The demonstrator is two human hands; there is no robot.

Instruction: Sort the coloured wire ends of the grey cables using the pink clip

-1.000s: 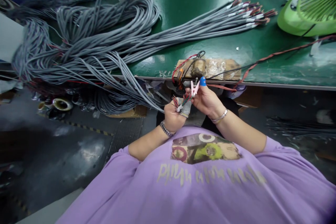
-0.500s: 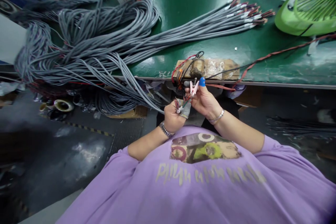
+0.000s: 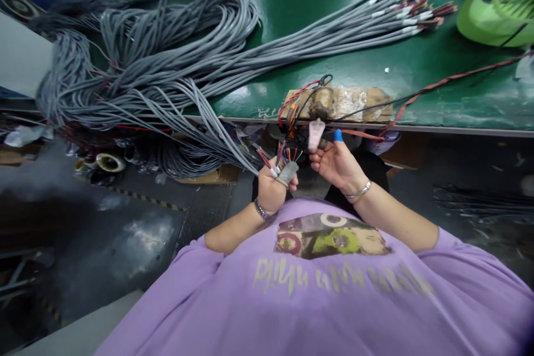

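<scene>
My left hand (image 3: 272,188) is closed around grey cables (image 3: 244,160) whose stripped ends fan out in thin coloured wires (image 3: 287,156). A grey cover (image 3: 287,173) wraps its thumb. To the right of the wires, my right hand (image 3: 340,168) has its fingers on a pink plastic clip (image 3: 316,134), which looks like a clothes peg. A blue finger cot (image 3: 337,134) covers the tip of the raised right thumb. The clip is apart from the wires, in front of a wooden block (image 3: 371,104) bearing a stained metal piece (image 3: 323,101).
Coiled grey cables (image 3: 167,61) fill the left of the green table (image 3: 292,5). A bundle of cable ends (image 3: 400,16) points right. A green fan (image 3: 496,11) stands at the right. Red and black cords (image 3: 442,86) cross the front edge.
My right hand has drawn away from the wires to the right with the pink clip, which has turned. The wires in my left hand now stand spread apart. The view has shifted slightly.
</scene>
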